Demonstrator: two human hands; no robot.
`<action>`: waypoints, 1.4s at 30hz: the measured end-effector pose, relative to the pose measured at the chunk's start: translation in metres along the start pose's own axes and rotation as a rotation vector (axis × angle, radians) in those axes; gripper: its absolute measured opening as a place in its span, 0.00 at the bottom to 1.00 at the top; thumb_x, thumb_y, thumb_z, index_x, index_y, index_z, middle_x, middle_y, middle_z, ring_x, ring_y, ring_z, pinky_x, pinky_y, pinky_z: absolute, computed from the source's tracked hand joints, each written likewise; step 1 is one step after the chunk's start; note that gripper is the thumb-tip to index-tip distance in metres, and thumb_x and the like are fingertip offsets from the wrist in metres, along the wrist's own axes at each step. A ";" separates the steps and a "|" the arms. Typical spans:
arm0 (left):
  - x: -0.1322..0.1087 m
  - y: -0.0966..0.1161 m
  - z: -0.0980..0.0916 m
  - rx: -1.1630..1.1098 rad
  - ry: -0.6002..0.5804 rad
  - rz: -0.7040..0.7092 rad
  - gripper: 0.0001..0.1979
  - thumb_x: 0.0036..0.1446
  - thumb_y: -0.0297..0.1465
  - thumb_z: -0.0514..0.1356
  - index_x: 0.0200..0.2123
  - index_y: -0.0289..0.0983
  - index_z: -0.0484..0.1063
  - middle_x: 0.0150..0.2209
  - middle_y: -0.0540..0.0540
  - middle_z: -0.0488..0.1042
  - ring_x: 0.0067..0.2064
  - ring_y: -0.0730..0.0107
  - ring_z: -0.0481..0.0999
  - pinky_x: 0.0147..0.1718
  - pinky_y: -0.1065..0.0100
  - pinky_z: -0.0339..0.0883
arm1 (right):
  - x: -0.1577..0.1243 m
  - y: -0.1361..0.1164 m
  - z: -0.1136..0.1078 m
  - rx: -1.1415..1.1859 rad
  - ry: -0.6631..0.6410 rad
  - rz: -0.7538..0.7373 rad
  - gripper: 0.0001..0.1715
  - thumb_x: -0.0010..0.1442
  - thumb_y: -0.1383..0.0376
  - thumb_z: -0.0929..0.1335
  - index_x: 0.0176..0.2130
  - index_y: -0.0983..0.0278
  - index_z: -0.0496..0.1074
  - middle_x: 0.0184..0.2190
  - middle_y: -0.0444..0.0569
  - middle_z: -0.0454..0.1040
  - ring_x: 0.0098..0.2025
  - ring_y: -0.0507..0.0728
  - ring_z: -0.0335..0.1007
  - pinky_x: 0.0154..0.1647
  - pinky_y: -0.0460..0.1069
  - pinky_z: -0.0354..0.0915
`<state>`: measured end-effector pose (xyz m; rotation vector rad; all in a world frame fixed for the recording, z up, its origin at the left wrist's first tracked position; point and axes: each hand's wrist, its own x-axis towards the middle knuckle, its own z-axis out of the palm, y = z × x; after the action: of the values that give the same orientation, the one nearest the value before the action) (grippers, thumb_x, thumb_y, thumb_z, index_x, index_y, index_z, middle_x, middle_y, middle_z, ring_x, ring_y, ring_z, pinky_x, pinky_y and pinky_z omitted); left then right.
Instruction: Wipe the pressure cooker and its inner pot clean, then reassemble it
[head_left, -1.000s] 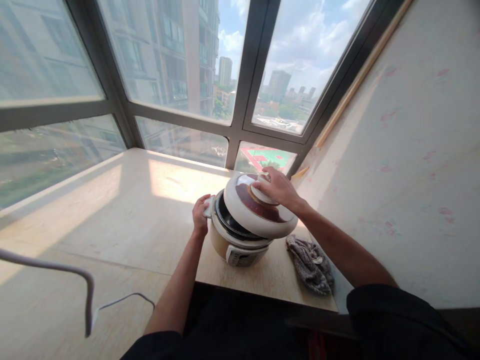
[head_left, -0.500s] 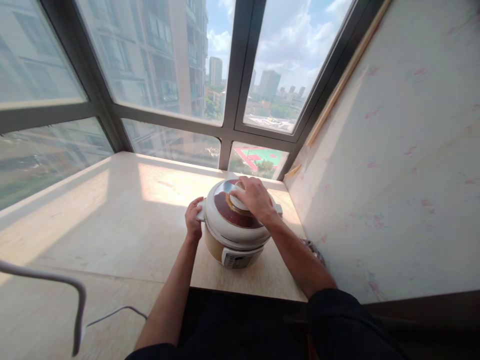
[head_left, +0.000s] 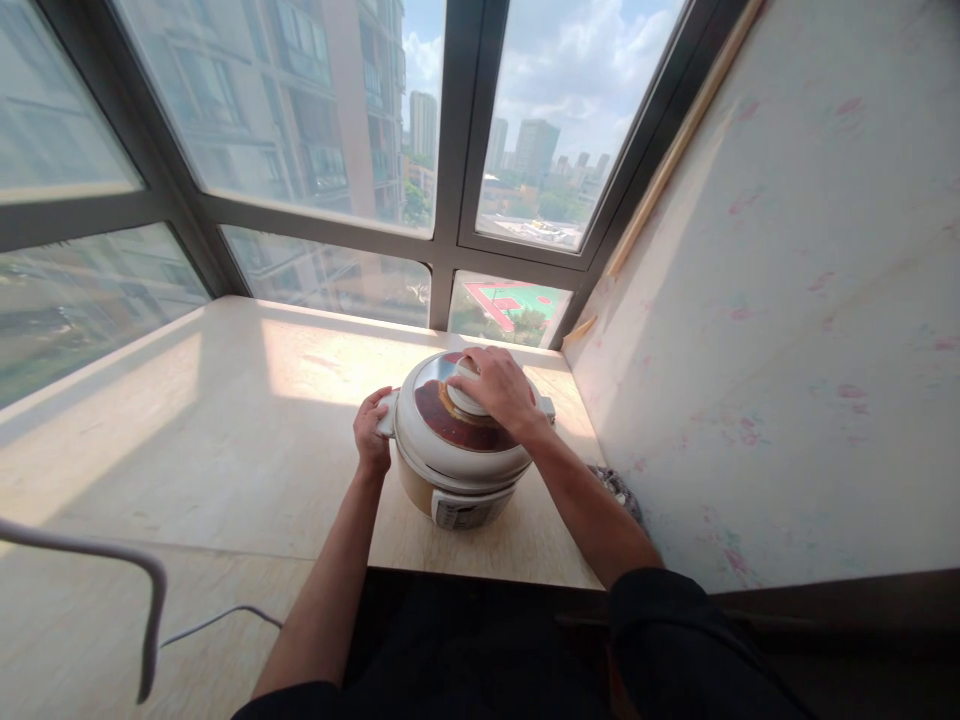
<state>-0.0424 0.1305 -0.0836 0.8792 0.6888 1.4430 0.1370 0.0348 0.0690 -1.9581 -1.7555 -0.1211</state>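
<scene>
An electric pressure cooker stands upright on the pale window ledge, its control panel facing me. The round lid is white with a dark red, shiny top and sits on the body. My left hand is wrapped round the white side handle at the cooker's left. On top, my right hand grips the white lid knob, its fingers curled over it and hiding part of it. The opposite side handle shows just beyond my right wrist.
Window frames rise behind the ledge, and a flowered wall stands at the right. A grey cable loops at the lower left. Against the wall, a greyish, crumpled-looking item lies partly behind my right forearm.
The view has shifted slightly, so the cooker and both hands appear a little further left. Both hands keep their holds, and the lid looks much the same.
</scene>
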 end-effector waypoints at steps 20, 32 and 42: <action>-0.002 0.000 0.002 -0.080 -0.005 0.006 0.18 0.43 0.36 0.64 0.39 0.36 0.79 0.39 0.44 0.81 0.39 0.61 0.79 0.37 0.65 0.71 | 0.006 -0.011 -0.011 -0.083 -0.124 0.033 0.21 0.62 0.54 0.72 0.53 0.58 0.77 0.44 0.56 0.75 0.51 0.66 0.68 0.53 0.57 0.64; 0.000 -0.007 -0.003 -0.059 -0.009 0.013 0.18 0.45 0.35 0.62 0.41 0.36 0.78 0.40 0.43 0.81 0.38 0.61 0.79 0.37 0.64 0.70 | 0.003 -0.013 -0.008 -0.056 -0.129 -0.087 0.21 0.63 0.56 0.72 0.55 0.57 0.77 0.42 0.54 0.74 0.51 0.63 0.67 0.55 0.55 0.61; -0.004 -0.002 0.002 -0.084 0.026 0.017 0.16 0.45 0.35 0.63 0.39 0.36 0.79 0.41 0.42 0.82 0.43 0.57 0.80 0.42 0.62 0.72 | -0.005 -0.013 -0.001 -0.099 -0.084 -0.013 0.19 0.64 0.55 0.71 0.54 0.56 0.75 0.43 0.53 0.74 0.51 0.64 0.66 0.49 0.54 0.64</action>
<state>-0.0399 0.1261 -0.0844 0.8042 0.6369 1.4900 0.1240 0.0303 0.0717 -2.0487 -1.8484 -0.1346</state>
